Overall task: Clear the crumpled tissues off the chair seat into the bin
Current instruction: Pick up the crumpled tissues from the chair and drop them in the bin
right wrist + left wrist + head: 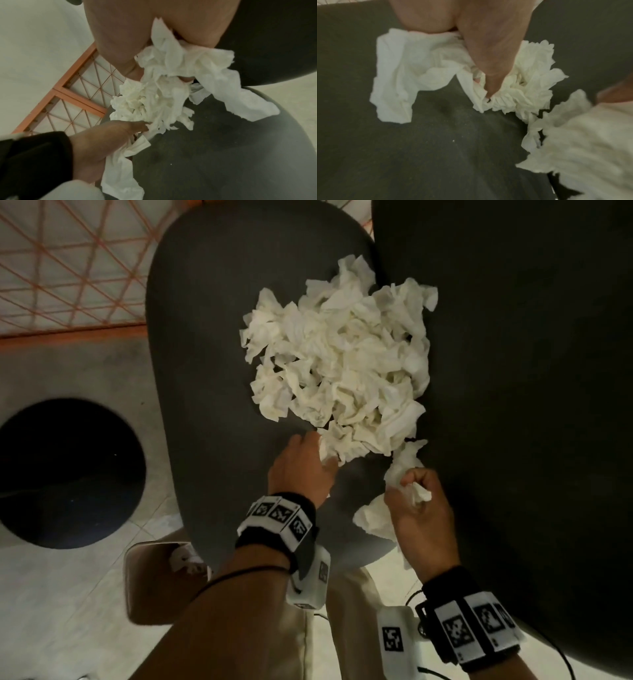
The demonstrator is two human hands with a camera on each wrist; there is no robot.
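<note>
A large heap of white crumpled tissues [339, 354] lies on the dark grey chair seat [205, 371]. My left hand [320, 450] grips tissues at the heap's near edge; in the left wrist view the fingers [489, 60] dig into a crumpled wad [525, 92]. My right hand [416, 487] hovers over the seat's near right edge and clutches a bunch of tissues [373, 518] that trails below it. In the right wrist view that bunch [171, 65] hangs from the curled fingers, with the left hand [137, 129] just beyond. A round black bin [68, 474] stands on the floor to the left.
The chair's dark backrest [513, 371] rises on the right, close beside the heap. An orange lattice panel [68, 268] stands at the far left behind the bin. My legs in beige trousers [274, 628] are below the seat's near edge.
</note>
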